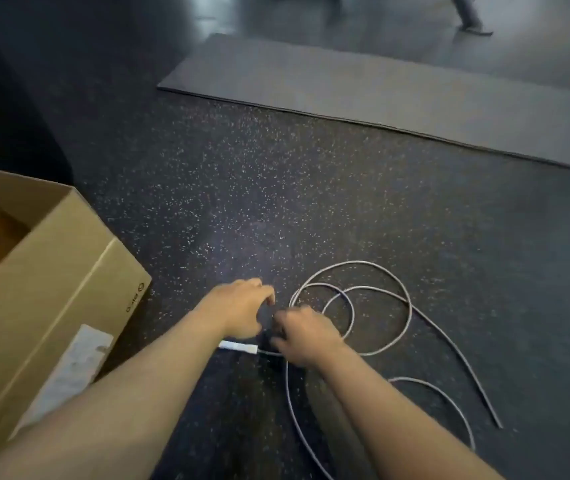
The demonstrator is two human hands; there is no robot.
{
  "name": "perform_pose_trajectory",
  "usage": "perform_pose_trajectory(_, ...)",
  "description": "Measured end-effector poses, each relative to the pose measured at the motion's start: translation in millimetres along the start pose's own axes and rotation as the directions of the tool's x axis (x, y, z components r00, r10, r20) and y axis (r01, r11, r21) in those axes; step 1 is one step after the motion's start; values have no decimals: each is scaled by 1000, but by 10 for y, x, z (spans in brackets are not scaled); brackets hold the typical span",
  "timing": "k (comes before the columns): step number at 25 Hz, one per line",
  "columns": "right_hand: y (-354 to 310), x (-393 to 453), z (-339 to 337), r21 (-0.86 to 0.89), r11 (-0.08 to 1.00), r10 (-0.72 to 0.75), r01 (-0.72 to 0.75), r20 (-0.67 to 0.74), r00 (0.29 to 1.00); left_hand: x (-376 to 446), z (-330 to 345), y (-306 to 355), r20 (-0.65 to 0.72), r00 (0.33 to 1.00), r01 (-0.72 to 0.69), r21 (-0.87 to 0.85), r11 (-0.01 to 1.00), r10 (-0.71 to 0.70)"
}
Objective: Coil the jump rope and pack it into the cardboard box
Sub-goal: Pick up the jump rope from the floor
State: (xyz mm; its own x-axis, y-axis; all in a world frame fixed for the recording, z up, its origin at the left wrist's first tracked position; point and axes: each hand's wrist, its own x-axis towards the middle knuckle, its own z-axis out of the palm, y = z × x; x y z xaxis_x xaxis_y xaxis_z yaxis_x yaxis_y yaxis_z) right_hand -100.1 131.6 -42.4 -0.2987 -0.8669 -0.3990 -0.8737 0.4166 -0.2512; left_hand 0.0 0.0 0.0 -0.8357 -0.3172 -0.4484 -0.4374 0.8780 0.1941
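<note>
A grey jump rope (377, 289) lies in loose loops on the dark speckled floor, with strands trailing toward me and to the right. Its white handle end (238, 347) pokes out between my wrists. My left hand (242, 308) hovers over the floor just left of the loops, fingers curled down. My right hand (302, 334) is closed on the rope where the loops meet a dark handle part, which my fingers mostly hide. The open cardboard box (51, 282) stands at the left, close to my left forearm.
A grey exercise mat (363, 88) lies flat on the floor farther ahead. Another person's leg and shoe (472, 19) show at the top right. A white label (75, 362) sits on the box's side. Bare speckled floor lies between box, rope and mat.
</note>
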Motion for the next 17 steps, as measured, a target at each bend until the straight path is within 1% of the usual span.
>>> perform_pose_trajectory(1,-20,76,192,-40,999,1,1,42,999,81,201,-38,25,1000,2,16,1000,-2)
perform_pose_trajectory(3,-20,175,440,-143,989,-17,23,46,999,192,522,-100,96,995,-2,66,998,-4)
perform_pose_trajectory(4,-31,196,493,-189,981,-32,38,34,999,197,650,-125,155,987,14,101,995,-29)
perform_pose_trajectory(5,-47,200,506,-212,975,-52,59,40,998,202,756,-141,180,983,9,100,995,-27)
perform_pose_trajectory(6,-61,175,447,-219,973,-61,67,33,998,178,769,-136,188,981,18,87,996,-34)
perform_pose_trajectory(8,-33,132,213,-186,981,-71,61,-45,996,181,662,-145,161,986,47,-36,998,-40)
perform_pose_trajectory(10,36,92,-159,-122,990,-91,72,-158,983,217,338,-136,95,994,87,-307,948,-60)
perform_pose_trajectory(11,83,45,-367,-74,992,-116,101,-237,965,236,101,-121,11,998,54,-411,910,-54)
perform_pose_trajectory(12,147,-15,-599,-17,992,-124,124,-306,944,236,-170,-94,-80,997,-17,-456,890,-22)
perform_pose_trajectory(13,226,-94,-843,39,991,-107,128,-343,933,185,-457,-43,-143,990,-78,-480,874,10)
perform_pose_trajectory(14,309,-179,-1092,69,991,-84,116,-363,928,111,-725,6,-185,982,-134,-517,845,42)
perform_pose_trajectory(15,404,-265,-1326,62,994,-62,92,-372,926,20,-980,60,-208,976,-179,-587,789,66)
perform_pose_trajectory(17,599,-413,-1713,26,1000,2,8,-348,937,-158,-1415,127,-296,952,-277,-721,636,80)
